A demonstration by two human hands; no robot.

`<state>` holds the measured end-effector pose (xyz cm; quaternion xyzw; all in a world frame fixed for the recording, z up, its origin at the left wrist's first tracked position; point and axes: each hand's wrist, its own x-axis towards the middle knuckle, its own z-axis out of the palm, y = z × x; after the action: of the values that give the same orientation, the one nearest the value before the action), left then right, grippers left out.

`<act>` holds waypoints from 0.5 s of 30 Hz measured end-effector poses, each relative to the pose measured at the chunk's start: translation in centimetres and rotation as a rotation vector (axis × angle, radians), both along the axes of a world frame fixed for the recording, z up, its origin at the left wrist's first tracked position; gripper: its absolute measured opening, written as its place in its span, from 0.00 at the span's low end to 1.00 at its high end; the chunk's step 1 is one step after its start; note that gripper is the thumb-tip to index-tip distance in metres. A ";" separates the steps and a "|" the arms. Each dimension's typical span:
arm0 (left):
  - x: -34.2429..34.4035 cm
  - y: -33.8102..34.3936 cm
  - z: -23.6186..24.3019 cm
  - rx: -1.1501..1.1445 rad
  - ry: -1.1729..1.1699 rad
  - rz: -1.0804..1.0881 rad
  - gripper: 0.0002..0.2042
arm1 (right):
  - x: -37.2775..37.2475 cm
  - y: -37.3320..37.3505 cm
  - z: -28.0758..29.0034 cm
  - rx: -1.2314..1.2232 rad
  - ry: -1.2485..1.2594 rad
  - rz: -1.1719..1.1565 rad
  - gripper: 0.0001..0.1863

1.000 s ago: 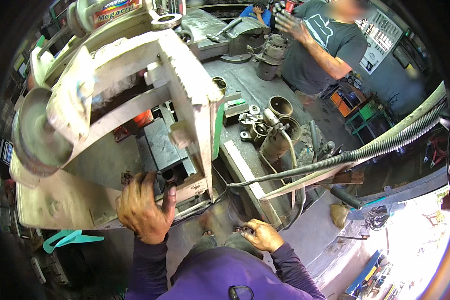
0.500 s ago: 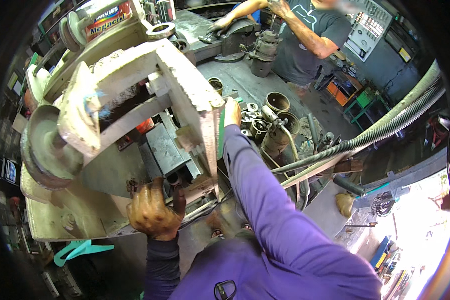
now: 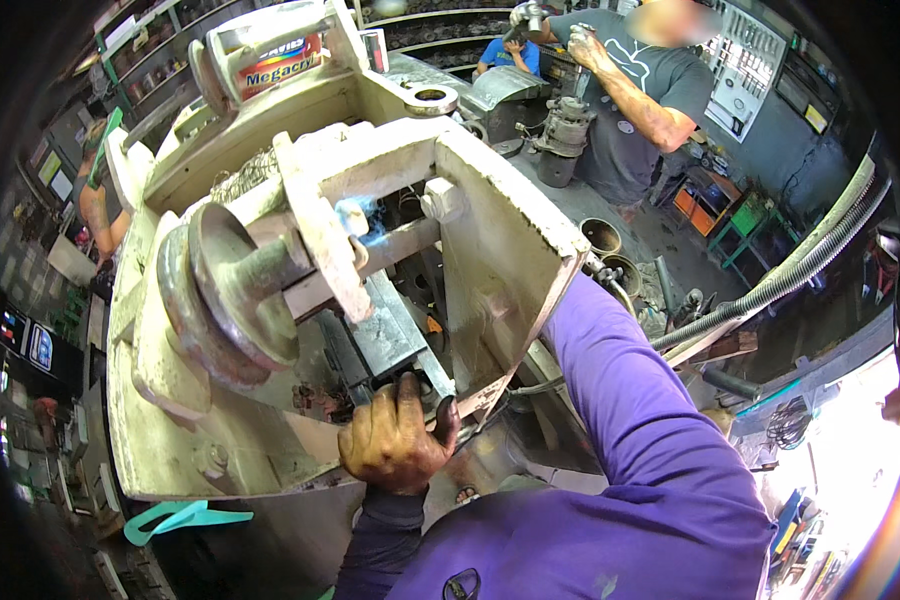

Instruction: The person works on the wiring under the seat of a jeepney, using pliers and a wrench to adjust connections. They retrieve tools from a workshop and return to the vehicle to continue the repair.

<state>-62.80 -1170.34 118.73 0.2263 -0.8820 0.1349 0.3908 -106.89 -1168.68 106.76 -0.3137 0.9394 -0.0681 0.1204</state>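
Observation:
A large cream-painted metal frame (image 3: 510,200) fills the middle left, with a grooved metal wheel (image 3: 232,290) on its left side. My left hand (image 3: 395,440), its fingers dark with grime, is curled over the frame's near edge, thumb out to the right. Just beyond its fingertips lies a grey metal block (image 3: 385,330) inside the frame. My right arm (image 3: 620,370), in a purple sleeve, reaches forward past the frame's right side plate. That plate hides my right hand, so its hold cannot be seen.
Two open metal cylinders (image 3: 600,236) stand beyond my right arm. A ribbed hose (image 3: 770,300) crosses the right side. A co-worker in a grey shirt (image 3: 630,110) stands across the bench by a dark metal part (image 3: 567,140). A turquoise strip (image 3: 185,518) juts out at lower left.
My view has shifted, and the frame and wheel now appear farther right. The right hand has gone behind the side plate. The co-worker's lower hand has risen from the bench.

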 end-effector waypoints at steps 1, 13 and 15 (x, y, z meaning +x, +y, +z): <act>0.0 0.0 0.0 0.003 -0.004 -0.002 0.27 | 0.3 0.3 0.2 0.024 0.019 0.026 0.22; 0.3 0.5 0.1 0.076 -0.067 -0.006 0.24 | -1.6 -0.1 -1.0 0.048 0.135 0.086 0.23; 0.3 0.7 0.1 0.082 -0.081 0.006 0.24 | -2.2 -0.2 -1.5 0.034 0.124 0.074 0.21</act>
<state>-62.45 -1169.67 118.84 0.2389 -0.9012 0.1088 0.3449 -109.10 -1168.84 105.22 -0.3497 0.9338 -0.0281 0.0699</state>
